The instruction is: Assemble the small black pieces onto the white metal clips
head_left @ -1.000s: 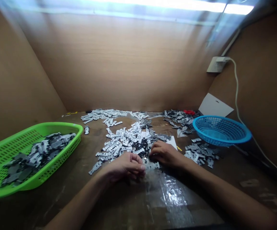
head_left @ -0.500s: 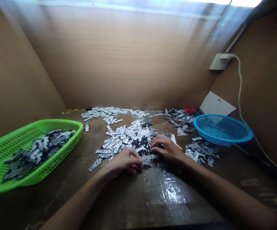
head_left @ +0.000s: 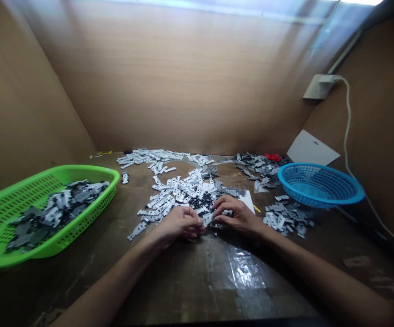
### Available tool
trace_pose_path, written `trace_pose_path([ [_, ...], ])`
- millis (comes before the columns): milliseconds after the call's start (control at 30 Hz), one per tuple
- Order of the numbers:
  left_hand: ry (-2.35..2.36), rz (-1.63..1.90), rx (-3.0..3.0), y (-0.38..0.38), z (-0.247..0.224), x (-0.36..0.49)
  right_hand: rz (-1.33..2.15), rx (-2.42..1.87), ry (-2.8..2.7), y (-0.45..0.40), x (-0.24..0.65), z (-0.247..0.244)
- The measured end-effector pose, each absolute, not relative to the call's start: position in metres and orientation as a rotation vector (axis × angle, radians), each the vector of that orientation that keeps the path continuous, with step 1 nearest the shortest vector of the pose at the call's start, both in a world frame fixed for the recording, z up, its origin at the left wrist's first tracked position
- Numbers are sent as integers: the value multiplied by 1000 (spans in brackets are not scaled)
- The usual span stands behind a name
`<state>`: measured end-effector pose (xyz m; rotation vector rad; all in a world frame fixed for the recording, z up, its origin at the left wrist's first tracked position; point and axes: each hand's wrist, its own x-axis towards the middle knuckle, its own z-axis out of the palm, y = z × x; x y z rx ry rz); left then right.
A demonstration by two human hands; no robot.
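My left hand [head_left: 185, 222] is closed, thumb against fingertips, on one end of a small flat grey plastic piece [head_left: 208, 219]. That piece points toward my right hand [head_left: 235, 214], whose fingers are curled at its other end; whatever they pinch is too small and shaded to name. Just beyond the fingertips lies a heap of tiny black parts [head_left: 201, 200]. Around and behind it spreads a pile of whitish slotted plastic pieces [head_left: 164, 200]. A small dark bit [head_left: 215, 234] rests on the table below the fingers.
A green basket [head_left: 113, 181] with grey and white pieces stands at left. To the right is a blue basket [head_left: 319, 200], with a pile of grey pieces [head_left: 285, 217] before it. Dark pieces [head_left: 260, 165], a red item [head_left: 272, 157] and a white card [head_left: 312, 147] lie behind.
My right hand has come a little closer to my left, its fingers now at the grey piece. The whole view has shifted slightly.
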<state>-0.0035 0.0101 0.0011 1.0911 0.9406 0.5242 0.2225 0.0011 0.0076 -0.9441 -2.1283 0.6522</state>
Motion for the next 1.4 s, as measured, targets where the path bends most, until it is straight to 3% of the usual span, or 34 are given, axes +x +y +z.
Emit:
trace_pose_path([
  [333,951,542,1126,12,2,-4,711,-1173,-1906,6,228,9],
  [533,929,561,1122,10,5,-4,1086,-1325,-1822,7,227,-1],
  [700,958,519,1076,9,8,-3,1168,-1335,-1688,6,227,-2],
  [900,991,479,1045,10,8,-1,1040,-1332,-1825,8,230,1],
  [1133,1034,533,1033,11,7,-1,423,-1366,-2288,10,247,8],
  [1400,1013,524,1041,10,6,-2,334,-1360,-2409,12,250,2],
])
